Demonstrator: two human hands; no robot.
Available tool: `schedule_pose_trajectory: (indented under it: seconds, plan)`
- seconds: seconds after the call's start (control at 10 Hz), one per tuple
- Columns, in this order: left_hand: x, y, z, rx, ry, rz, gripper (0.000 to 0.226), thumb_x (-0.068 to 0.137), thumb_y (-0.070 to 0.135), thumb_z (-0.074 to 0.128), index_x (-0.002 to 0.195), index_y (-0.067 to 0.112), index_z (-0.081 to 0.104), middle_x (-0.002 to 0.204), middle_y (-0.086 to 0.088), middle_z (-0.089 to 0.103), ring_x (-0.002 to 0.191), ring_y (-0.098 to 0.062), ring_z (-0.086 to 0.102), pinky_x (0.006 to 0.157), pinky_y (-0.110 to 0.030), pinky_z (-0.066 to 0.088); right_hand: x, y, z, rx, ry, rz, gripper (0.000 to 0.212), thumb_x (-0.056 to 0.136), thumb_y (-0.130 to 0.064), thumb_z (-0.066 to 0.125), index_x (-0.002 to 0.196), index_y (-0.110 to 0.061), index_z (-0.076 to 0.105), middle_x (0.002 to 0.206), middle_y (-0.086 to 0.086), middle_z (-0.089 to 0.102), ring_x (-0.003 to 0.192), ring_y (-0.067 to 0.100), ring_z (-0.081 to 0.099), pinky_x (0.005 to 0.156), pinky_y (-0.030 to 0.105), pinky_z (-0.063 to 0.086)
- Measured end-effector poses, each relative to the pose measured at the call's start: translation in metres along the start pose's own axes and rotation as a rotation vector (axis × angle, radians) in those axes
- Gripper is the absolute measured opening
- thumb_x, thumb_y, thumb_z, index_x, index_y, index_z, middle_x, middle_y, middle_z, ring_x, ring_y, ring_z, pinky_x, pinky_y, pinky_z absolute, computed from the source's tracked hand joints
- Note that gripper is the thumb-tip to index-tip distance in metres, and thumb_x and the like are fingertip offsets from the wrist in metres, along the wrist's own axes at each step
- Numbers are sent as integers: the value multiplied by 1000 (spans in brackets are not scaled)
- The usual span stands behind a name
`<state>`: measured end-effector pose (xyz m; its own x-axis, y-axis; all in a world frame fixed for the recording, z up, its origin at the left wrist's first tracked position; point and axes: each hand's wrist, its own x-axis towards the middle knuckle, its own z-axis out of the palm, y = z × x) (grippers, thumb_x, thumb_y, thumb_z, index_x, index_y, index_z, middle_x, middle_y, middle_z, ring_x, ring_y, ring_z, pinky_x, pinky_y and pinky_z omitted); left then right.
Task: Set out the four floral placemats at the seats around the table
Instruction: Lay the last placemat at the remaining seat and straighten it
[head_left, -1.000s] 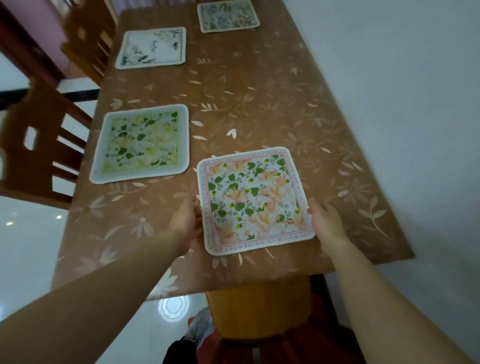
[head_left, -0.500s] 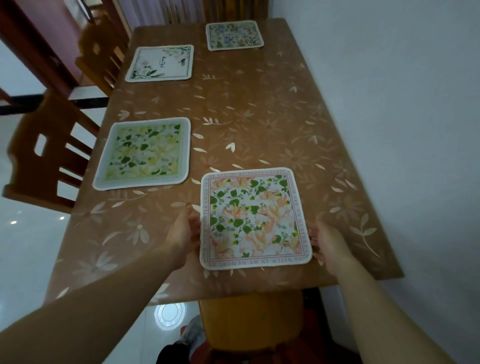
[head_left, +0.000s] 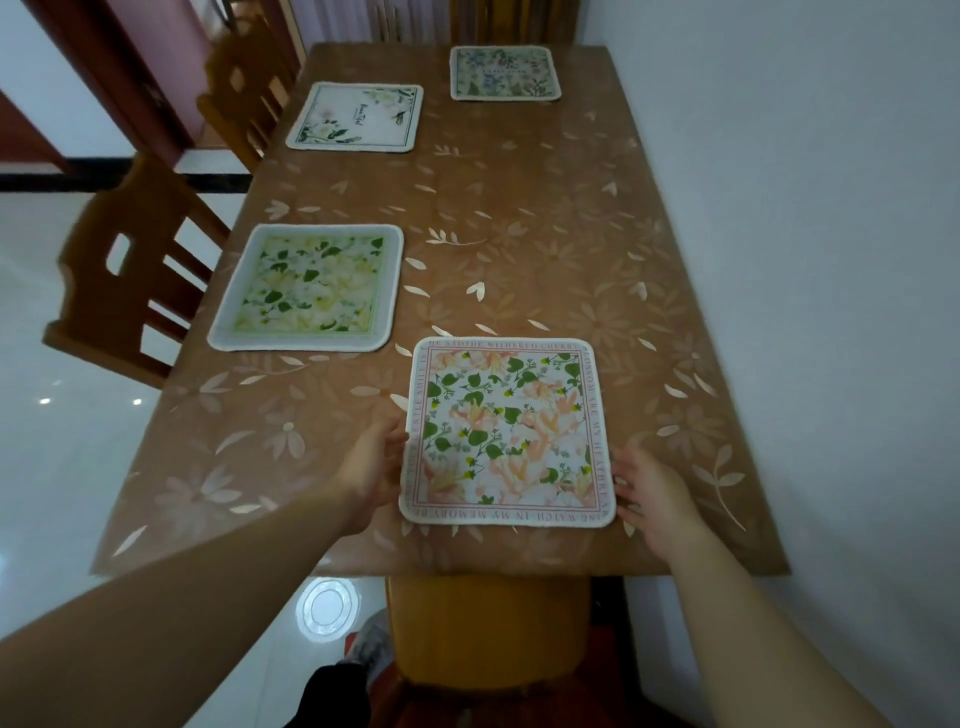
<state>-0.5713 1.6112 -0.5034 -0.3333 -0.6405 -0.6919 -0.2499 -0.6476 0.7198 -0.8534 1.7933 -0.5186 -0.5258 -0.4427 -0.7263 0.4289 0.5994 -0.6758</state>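
Note:
Four floral placemats lie flat on the brown table (head_left: 545, 218). The pink-and-green placemat (head_left: 506, 431) sits at the near end, square to the table's edge. My left hand (head_left: 371, 470) pinches its left edge. My right hand (head_left: 657, 499) rests just off its right edge, fingers spread, holding nothing. A green-and-yellow placemat (head_left: 309, 288) is on the left side. Further along that side lies a white placemat (head_left: 356, 118) with leaf corners. A pale blue-flowered placemat (head_left: 505, 73) lies at the far end.
A wooden chair (head_left: 124, 270) stands at the left side by the green-and-yellow mat, and another chair (head_left: 244, 88) further back. A chair seat (head_left: 488, 629) is tucked under the near end. A white wall (head_left: 805, 260) runs along the table's right side.
The pink-and-green placemat has been turned straight and slid toward the near edge. My right hand has come off its right edge and spread its fingers. The view has tilted up slightly.

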Motion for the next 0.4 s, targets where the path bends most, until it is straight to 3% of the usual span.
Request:
schedule_pose_trajectory:
  seconds: [0.1,0.2,0.3,0.4]
  plan:
    - [-8,-11,-3,97,-28,8,47,82,64,49,90,30,81,91,3,81,74,-4,75,53,-21,58,-2,1,-1,-14,-20,2,38,106,-53,43,111,-29,71,110,-5,76,104,14,67,73,36,47]
    - [-22,-17,-1,330,-75,-14,69,86,73,35,110,24,77,101,-9,80,92,-26,75,80,-35,58,-7,-1,0,-40,-36,-19,36,105,-53,43,103,-31,72,89,-13,82,97,11,69,71,34,45]
    - [-33,-13,1,311,-43,-39,62,93,68,33,95,27,79,83,4,81,72,-11,76,60,-24,58,-8,-5,3,-80,-58,-15,34,105,-48,45,100,-29,73,77,-14,81,75,10,78,66,33,47]
    - [-47,-8,-4,206,-16,-99,47,97,61,38,90,25,67,78,4,79,74,-13,72,66,-28,55,-19,-18,18,-98,-73,-13,33,103,-42,51,111,-17,72,88,1,82,78,22,78,69,35,53]
